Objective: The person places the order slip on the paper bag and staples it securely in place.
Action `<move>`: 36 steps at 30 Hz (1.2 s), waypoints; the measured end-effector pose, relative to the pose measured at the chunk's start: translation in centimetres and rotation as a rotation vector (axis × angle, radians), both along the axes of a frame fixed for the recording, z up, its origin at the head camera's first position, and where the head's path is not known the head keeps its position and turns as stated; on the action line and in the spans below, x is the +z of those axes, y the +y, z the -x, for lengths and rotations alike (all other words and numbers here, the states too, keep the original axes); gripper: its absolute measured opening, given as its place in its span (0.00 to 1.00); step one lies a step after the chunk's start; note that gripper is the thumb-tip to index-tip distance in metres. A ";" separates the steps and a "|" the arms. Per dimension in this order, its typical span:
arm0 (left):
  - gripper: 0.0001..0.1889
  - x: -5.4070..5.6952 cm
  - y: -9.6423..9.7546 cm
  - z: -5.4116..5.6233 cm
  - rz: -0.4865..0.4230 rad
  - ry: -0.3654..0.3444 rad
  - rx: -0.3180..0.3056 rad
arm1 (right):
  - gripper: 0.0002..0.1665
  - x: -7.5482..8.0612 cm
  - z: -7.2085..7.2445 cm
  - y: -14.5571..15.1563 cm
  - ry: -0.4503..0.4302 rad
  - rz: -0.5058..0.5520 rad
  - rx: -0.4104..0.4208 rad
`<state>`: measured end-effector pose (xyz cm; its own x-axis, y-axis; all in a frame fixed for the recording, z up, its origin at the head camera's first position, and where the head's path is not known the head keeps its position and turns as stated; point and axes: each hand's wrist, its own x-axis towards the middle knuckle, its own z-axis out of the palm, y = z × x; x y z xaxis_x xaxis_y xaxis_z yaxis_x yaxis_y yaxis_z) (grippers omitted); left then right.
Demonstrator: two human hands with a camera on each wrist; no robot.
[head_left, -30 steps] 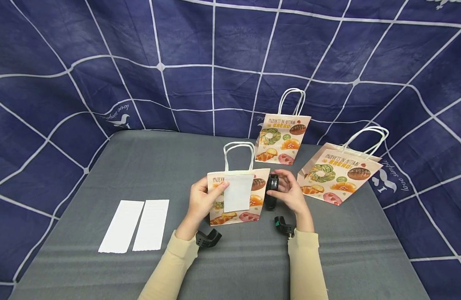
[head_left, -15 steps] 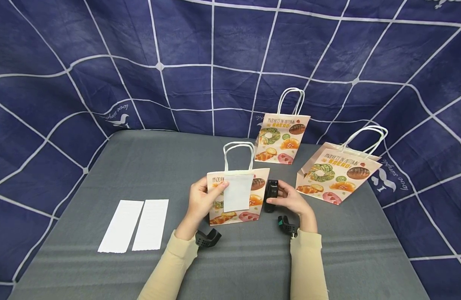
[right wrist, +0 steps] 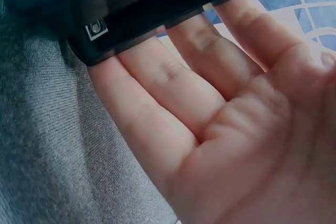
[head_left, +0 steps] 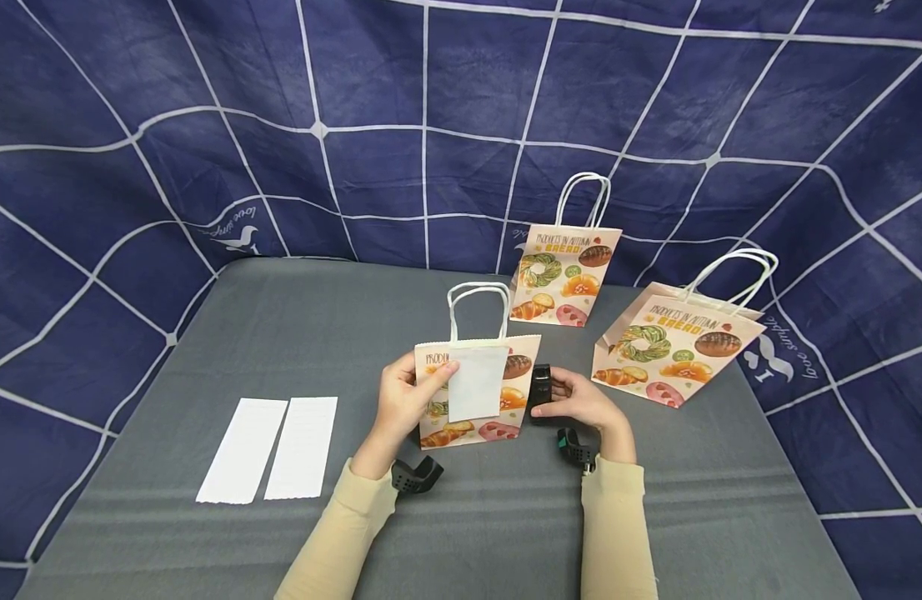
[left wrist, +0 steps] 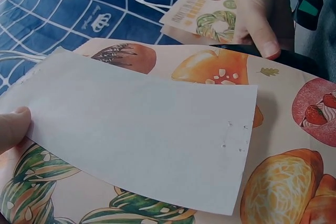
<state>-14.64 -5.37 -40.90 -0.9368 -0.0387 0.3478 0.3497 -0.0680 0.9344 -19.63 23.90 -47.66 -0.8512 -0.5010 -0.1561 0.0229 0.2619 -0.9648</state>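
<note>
In the head view my left hand (head_left: 404, 400) pinches a white paper slip (head_left: 478, 385) against the front of a bread-print paper bag (head_left: 448, 435), thumb on the slip's upper left corner. The bag stands upright with its white twisted handles (head_left: 479, 287) raised. My right hand (head_left: 584, 407) holds a black stapler (head_left: 540, 385) upright at the bag's right edge, thumb on the near side. In the left wrist view, small marks show near one end of the slip (left wrist: 142, 129). Fingers (right wrist: 152, 77) lie along the stapler (right wrist: 152, 14) in the right wrist view.
Two more paper slips (head_left: 239, 454) lie side by side on the grey cloth-covered table (head_left: 168, 533) at left. Two matching bags, one upright (head_left: 566, 275) at the back and one leaning back (head_left: 678, 346) at right, stand beyond my right hand. A blue gridded curtain (head_left: 371, 183) surrounds the table.
My right hand and the stapler have moved down toward me along the bag's right edge. The left hand, slip and bag have stayed in place.
</note>
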 end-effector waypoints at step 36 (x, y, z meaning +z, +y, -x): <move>0.06 0.3 0.5 -0.2 0.007 -0.004 -0.007 | 0.29 6.9 -3.1 -0.4 0.431 0.153 -0.207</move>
